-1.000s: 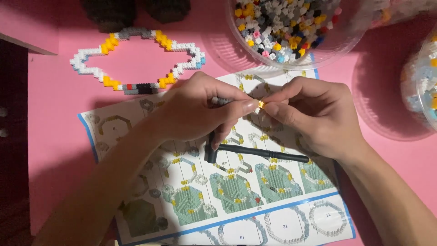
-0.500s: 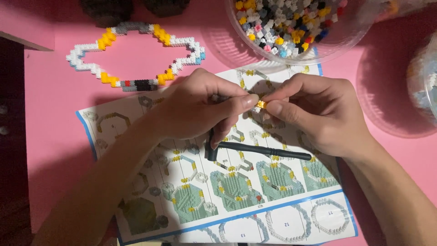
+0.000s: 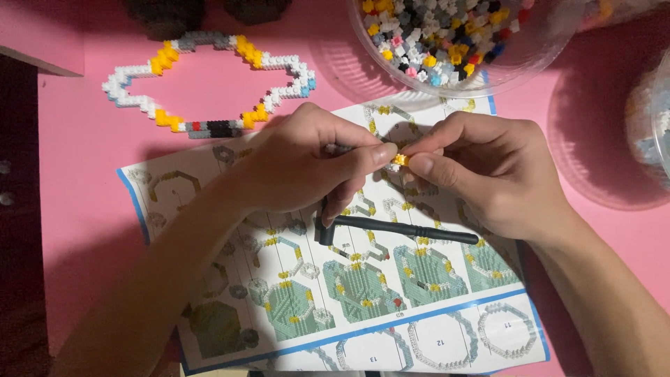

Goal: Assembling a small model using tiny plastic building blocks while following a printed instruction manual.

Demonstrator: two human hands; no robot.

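Tool point(image 3: 398, 228) lies on instruction sheet point(image 3: 447, 335) — brick ring point(image 3: 209, 84) behind it.

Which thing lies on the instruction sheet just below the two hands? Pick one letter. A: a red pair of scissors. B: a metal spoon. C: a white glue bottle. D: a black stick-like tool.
D: a black stick-like tool lies across the instruction sheet under the left hand and the right hand, which pinch a small yellow brick between their fingertips.
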